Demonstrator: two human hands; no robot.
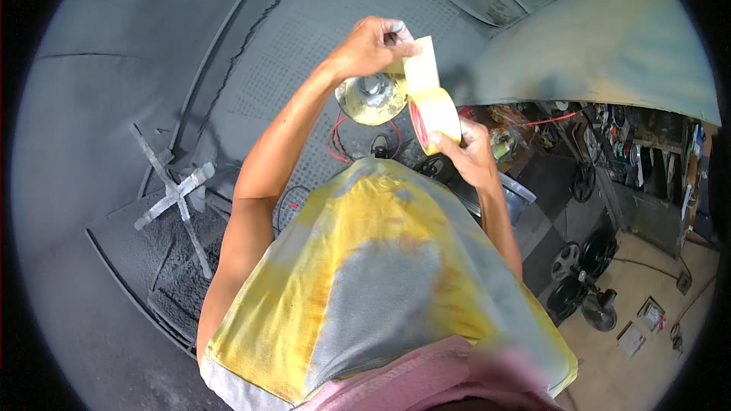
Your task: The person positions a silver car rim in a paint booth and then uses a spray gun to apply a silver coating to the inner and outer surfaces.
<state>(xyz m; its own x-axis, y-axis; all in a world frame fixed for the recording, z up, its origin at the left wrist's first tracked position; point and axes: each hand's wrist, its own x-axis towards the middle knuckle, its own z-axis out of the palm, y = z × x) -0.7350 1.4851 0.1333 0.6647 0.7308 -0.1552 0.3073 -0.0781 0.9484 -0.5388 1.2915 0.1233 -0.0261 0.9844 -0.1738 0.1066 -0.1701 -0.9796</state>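
My right hand (466, 154) grips a wide roll of pale yellow masking tape (442, 116) with a reddish inner core, the thumb on its near side. A short strip of the tape (422, 67) stands pulled up from the roll. My left hand (373, 49) pinches the far end of that strip between thumb and fingers. Just below the left hand is a round, shiny, dish-like metal piece (354, 101) with yellow around its rim; the hand and wrist partly cover it.
Red hose (333, 141) loops around the dish-like piece on the grey patterned floor. A silvery cross-shaped stand (177, 194) is at left. Cluttered shelves (647, 152) stand at right, below a large curved panel (601, 46). A metal tub (516, 196) and black wheel-like parts (567, 297) lie nearer.
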